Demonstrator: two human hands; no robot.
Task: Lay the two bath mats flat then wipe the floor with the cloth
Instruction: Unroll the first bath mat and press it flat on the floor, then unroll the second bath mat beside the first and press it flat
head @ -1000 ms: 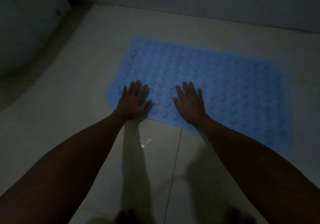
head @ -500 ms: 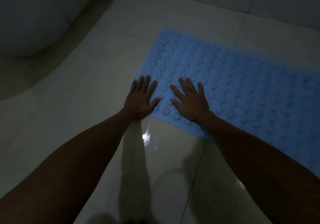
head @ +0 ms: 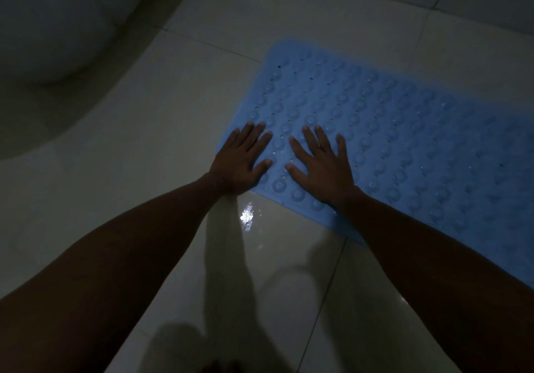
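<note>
A blue rubber bath mat (head: 404, 130) with rows of round suction bumps and small holes lies flat on the pale tiled floor (head: 161, 130), running off the right edge of the head view. My left hand (head: 241, 160) presses palm-down on its near left corner, fingers spread. Beside it, my right hand (head: 320, 164) also lies flat on the mat, fingers apart. Neither hand holds anything. No second mat and no cloth are in view.
A large white rounded fixture (head: 52, 23) fills the top left corner, with its shadow curving over the floor. A wet patch (head: 247, 216) glints on the tile just below my left hand. The room is dim; my shadow falls at the bottom centre.
The view has shifted left, so the mat now sits further right in the frame. Both hands stay pressed flat on the mat's near left corner, now closer together.
</note>
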